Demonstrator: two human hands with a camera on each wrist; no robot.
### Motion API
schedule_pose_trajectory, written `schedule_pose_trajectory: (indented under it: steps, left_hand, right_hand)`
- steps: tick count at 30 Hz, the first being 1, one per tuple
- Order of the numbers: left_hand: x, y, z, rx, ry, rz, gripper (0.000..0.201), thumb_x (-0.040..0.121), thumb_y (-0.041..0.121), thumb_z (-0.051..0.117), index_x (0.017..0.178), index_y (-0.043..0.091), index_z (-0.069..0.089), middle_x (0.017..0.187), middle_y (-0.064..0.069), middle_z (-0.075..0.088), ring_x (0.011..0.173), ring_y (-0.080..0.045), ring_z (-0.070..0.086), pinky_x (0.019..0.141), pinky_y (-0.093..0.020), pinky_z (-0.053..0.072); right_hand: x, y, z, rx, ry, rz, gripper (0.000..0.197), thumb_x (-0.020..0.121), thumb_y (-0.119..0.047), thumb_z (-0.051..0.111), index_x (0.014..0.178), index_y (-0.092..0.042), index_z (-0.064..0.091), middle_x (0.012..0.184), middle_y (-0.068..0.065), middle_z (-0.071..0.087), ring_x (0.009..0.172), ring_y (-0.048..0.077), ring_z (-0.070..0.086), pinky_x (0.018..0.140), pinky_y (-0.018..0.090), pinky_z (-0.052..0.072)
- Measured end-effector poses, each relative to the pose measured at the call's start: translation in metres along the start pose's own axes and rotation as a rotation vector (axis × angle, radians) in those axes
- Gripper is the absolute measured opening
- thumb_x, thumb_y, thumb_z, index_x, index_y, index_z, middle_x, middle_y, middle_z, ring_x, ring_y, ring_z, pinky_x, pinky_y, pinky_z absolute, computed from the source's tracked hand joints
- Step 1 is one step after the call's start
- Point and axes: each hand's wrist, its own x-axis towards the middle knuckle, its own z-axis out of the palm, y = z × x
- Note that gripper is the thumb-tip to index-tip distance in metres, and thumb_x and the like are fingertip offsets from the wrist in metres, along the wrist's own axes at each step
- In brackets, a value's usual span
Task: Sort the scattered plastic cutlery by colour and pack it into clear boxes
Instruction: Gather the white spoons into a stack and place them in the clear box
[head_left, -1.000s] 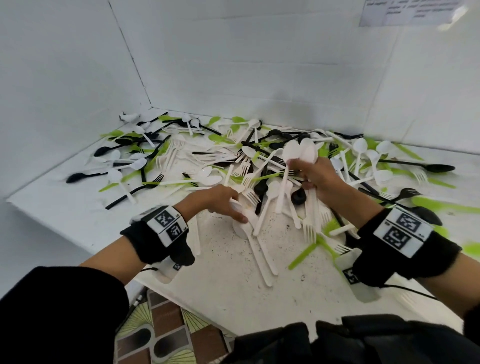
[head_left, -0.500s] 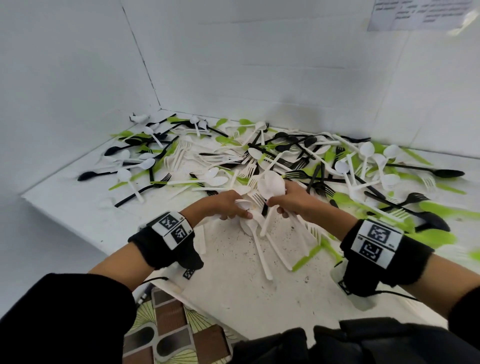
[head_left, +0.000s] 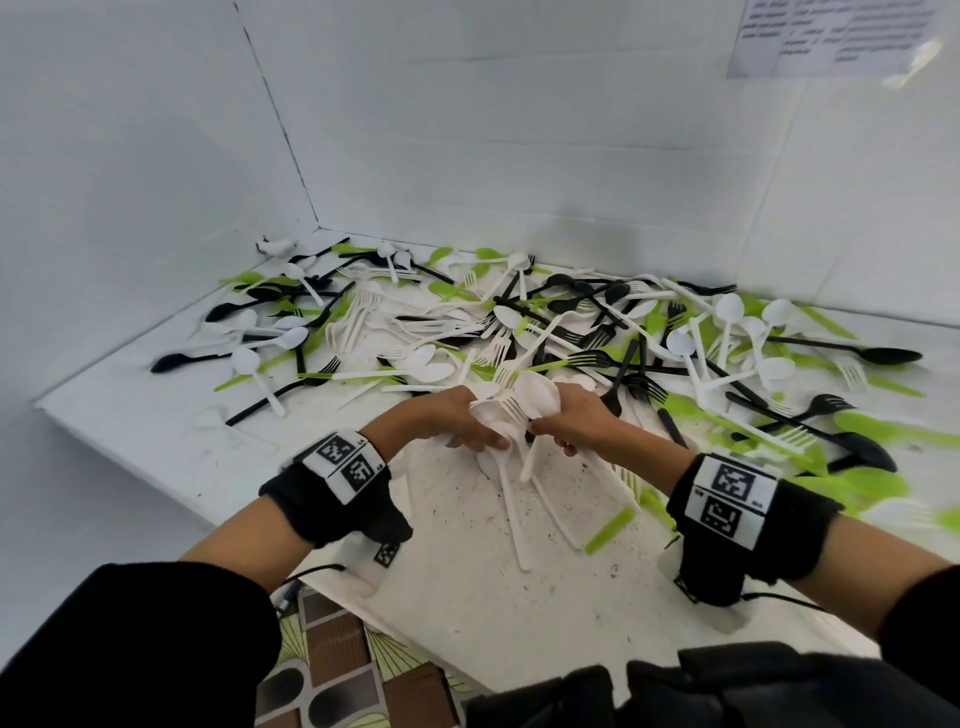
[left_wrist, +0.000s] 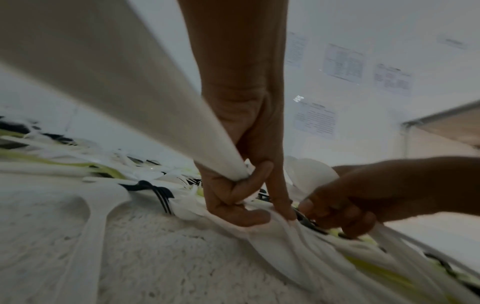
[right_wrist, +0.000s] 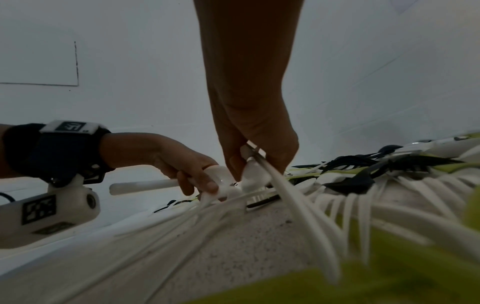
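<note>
Wall notice (head_left: 831, 36) cut off and illegible, green cutlery (head_left: 878, 483) at right edge blurred

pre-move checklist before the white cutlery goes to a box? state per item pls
1. Left hand holds white cutlery: ok, fingers curl round a white handle.
2. Right hand holds white cutlery: ok, pinching white pieces.
3. Bunch is one colour: cannot tell; the visible parts are white, the rest is hidden by the hands.
4. Clear box within reach: not ok, none in any view.
5. White pieces left behind: not ok, several still lie on the table under the hands.
6. Black and green pieces kept apart: not ok, still mixed in the pile.
</note>
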Motion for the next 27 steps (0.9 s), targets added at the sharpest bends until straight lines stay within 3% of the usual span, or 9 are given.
schedule_pose_trajectory:
  steps: [3,6,8,10,14,16,21,24,27]
  left_hand:
    - [-0.003,-0.002,-0.011,-0.173,0.030,0.016,0.033,0.080,0.013,0.073,0.103,0.006,0.051,0.078,-0.008,0.058,0.069,-0.018,0.049,0.040,-0.015,0.037]
    - [-0.003,-0.003,-0.025,-0.352,0.126,0.067,0.023,0.086,0.006,0.064,0.099,0.011,0.047,0.082,-0.007,0.055,0.068,-0.012,0.052,0.044,-0.015,0.041]
    - [-0.004,-0.002,-0.036,-0.492,0.156,0.104,0.011,0.089,0.003,0.058,0.093,0.011,0.052,0.084,-0.006,0.055,0.069,-0.012,0.052,0.050,-0.018,0.043]
    - [-0.008,-0.001,-0.045,-0.597,0.178,0.108,0.012,0.092,0.001,0.054,0.100,0.010,0.054,0.083,-0.005,0.054,0.067,-0.012,0.048,0.045,-0.016,0.043]
    - [-0.011,0.001,-0.055,-0.819,0.136,0.093,0.018,0.089,0.003,0.048,0.099,0.016,0.058,0.088,-0.003,0.051,0.066,-0.014,0.043,0.042,-0.016,0.041]
    - [-0.012,0.001,-0.056,-0.893,0.130,0.073,0.019,0.083,0.008,0.049,0.096,0.018,0.059,0.082,-0.003,0.051,0.058,-0.014,0.042,0.041,-0.017,0.040]
    - [-0.012,0.001,-0.053,-1.014,0.072,0.047,0.016,0.097,0.009,0.041,0.087,0.016,0.050,0.047,0.000,0.046,0.035,-0.009,0.044,0.048,-0.020,0.052]
    - [-0.011,0.000,-0.050,-1.098,0.138,0.054,0.011,0.097,0.007,0.044,0.090,0.009,0.053,0.068,-0.005,0.050,0.055,-0.013,0.054,0.050,-0.024,0.055]
    - [-0.012,-0.003,-0.050,-1.190,0.137,0.066,0.015,0.097,0.004,0.041,0.092,0.009,0.054,0.072,-0.007,0.055,0.055,-0.014,0.060,0.049,-0.022,0.053]
  right_hand:
    - [0.001,0.001,0.001,-0.010,-0.009,-0.023,0.032,0.081,-0.006,0.064,0.111,-0.002,0.053,0.069,0.004,0.051,0.039,0.009,0.045,0.032,0.016,0.037]
    - [0.001,0.001,0.004,-0.014,-0.003,-0.064,0.029,0.081,-0.011,0.068,0.106,-0.007,0.054,0.068,0.003,0.053,0.034,0.005,0.043,0.031,0.016,0.035]
    - [0.001,0.000,0.009,-0.052,-0.009,-0.075,0.039,0.078,-0.021,0.073,0.110,-0.011,0.054,0.077,0.005,0.055,0.045,0.011,0.046,0.032,0.016,0.035]
    - [0.002,-0.001,0.014,-0.204,-0.021,-0.095,0.046,0.074,-0.033,0.077,0.108,-0.010,0.055,0.088,0.006,0.057,0.061,0.014,0.049,0.040,0.017,0.036]
    - [0.007,0.000,0.019,-0.485,-0.040,-0.146,0.052,0.067,-0.049,0.078,0.097,-0.011,0.059,0.087,0.000,0.056,0.082,0.016,0.047,0.059,0.025,0.033]
    - [0.008,-0.001,0.021,-0.556,-0.043,-0.143,0.055,0.068,-0.051,0.076,0.098,-0.010,0.057,0.093,0.004,0.057,0.083,0.017,0.048,0.059,0.027,0.034]
    - [0.005,-0.006,0.022,-0.651,0.005,-0.105,0.050,0.073,-0.053,0.071,0.080,-0.014,0.040,0.076,-0.002,0.042,0.080,0.017,0.044,0.049,0.023,0.024]
    - [0.006,-0.007,0.018,-0.651,-0.022,-0.073,0.052,0.074,-0.052,0.071,0.089,-0.013,0.040,0.087,0.001,0.044,0.083,0.017,0.042,0.050,0.022,0.024]
    - [0.009,-0.004,0.013,-0.598,-0.036,-0.044,0.050,0.074,-0.048,0.072,0.098,-0.011,0.048,0.098,0.005,0.051,0.086,0.018,0.044,0.056,0.025,0.031]
